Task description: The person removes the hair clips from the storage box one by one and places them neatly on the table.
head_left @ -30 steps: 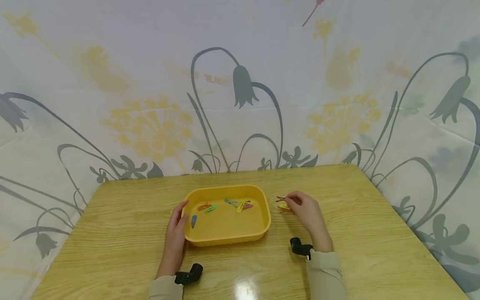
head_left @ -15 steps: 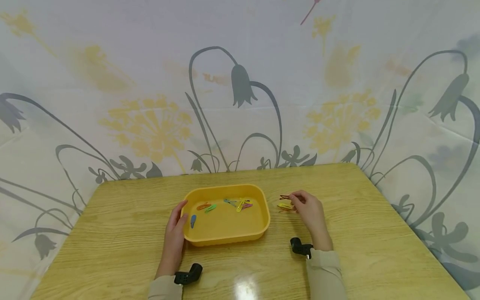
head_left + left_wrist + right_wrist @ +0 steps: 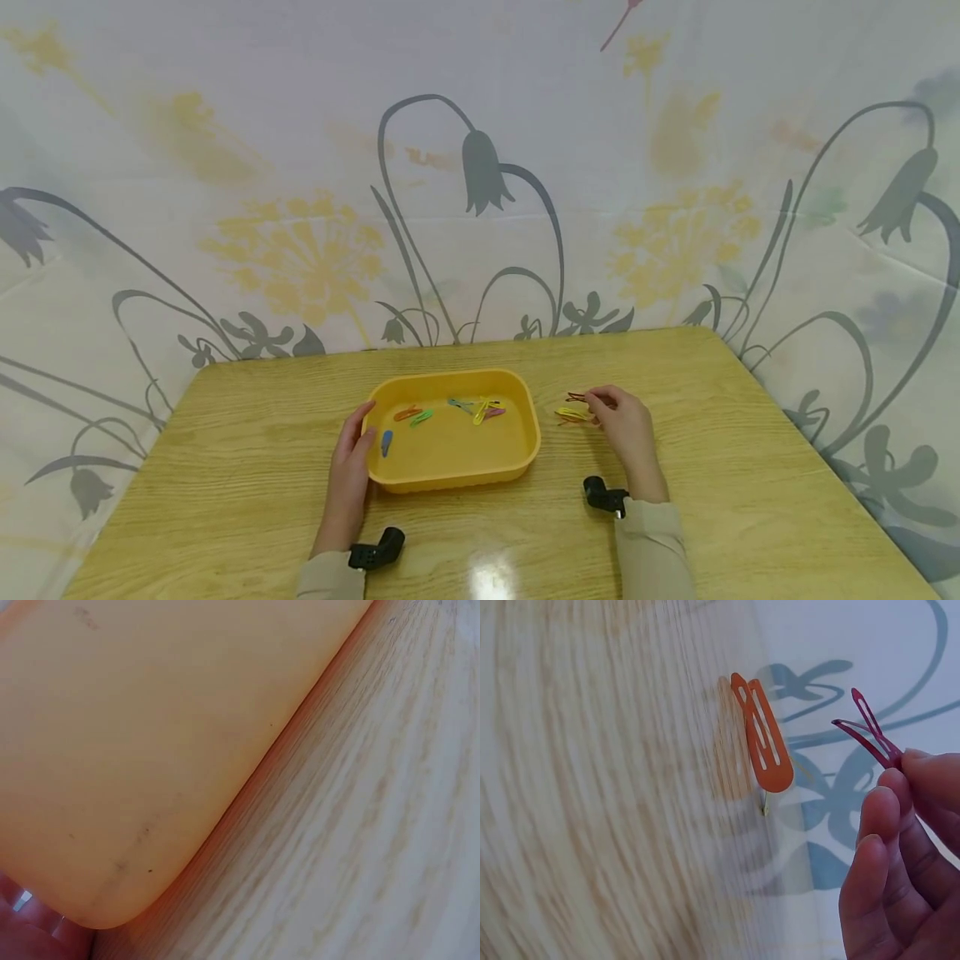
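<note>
At the left end of a yellow plastic tray [image 3: 408, 480], my left hand [image 3: 349, 467] grips the wall with the thumb at the rim. The tray's outer side [image 3: 172, 735] fills much of the left wrist view, a bit of that hand low in the corner. My right hand [image 3: 622, 425] pinches a dark red snap hair clip [image 3: 861, 737] between thumb and fingertips; its two arms are spread apart. Below these fingers, on the table, lie a yellow hair clip [image 3: 568, 412] and an orange hair clip [image 3: 777, 774], the latter with its arms apart too.
Inside the tray are several hair clips, among them a blue one [image 3: 386, 443], a green one [image 3: 422, 418] and an orange one [image 3: 408, 412]. The wooden table [image 3: 247, 467] meets a flower-printed cloth [image 3: 480, 275] at its back edge.
My right hand has shifted slightly to the right with the dark red hair clip, away from the tray. The left hand and the tray stay in place.
</note>
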A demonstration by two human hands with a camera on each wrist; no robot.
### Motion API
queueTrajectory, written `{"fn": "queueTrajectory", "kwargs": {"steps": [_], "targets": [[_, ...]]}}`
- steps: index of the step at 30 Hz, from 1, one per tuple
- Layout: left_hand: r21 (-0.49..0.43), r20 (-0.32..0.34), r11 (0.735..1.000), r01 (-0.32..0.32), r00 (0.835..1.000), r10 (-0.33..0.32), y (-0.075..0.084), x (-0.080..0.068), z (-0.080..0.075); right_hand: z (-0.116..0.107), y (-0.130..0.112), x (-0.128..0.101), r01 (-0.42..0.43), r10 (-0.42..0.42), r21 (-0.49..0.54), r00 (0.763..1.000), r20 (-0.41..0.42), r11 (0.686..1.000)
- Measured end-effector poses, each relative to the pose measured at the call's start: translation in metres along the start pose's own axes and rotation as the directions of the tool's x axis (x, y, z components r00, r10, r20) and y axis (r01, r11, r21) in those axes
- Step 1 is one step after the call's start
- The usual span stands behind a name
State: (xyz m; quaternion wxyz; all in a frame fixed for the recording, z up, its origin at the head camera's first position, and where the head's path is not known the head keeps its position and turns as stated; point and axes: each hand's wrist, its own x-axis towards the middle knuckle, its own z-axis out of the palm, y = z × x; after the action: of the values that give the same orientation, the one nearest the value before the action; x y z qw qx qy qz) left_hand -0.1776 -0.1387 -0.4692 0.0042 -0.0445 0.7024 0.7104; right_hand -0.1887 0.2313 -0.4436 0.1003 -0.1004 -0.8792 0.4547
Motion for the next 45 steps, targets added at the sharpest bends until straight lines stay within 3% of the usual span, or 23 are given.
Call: {"fn": "queueTrajectory", "kwargs": {"steps": [13,20,35,45], "targets": [[-0.011,0.006,1.0,-0.005,1.0,0.005,-0.001,0.0,0.0,0.002,0.005,0.002,-0.052,0.053,-0.032,0.997,0.047,0.998],[-0.017,0.008,1.0,-0.008,1.0,0.009,0.0,-0.001,0.0,0.001,0.011,0.003,-0.066,0.067,-0.031,0.997,0.033,0.997],[-0.008,0.011,0.999,-0.04,0.999,0.04,0.002,-0.002,0.001,-0.001,0.016,0.004,-0.157,0.152,0.092,0.987,0.061,0.983],[-0.006,-0.007,1.0,-0.018,1.0,0.018,0.002,0.0,0.0,0.0,0.017,0.006,-0.166,0.16,0.079,0.985,0.071,0.983]]}}
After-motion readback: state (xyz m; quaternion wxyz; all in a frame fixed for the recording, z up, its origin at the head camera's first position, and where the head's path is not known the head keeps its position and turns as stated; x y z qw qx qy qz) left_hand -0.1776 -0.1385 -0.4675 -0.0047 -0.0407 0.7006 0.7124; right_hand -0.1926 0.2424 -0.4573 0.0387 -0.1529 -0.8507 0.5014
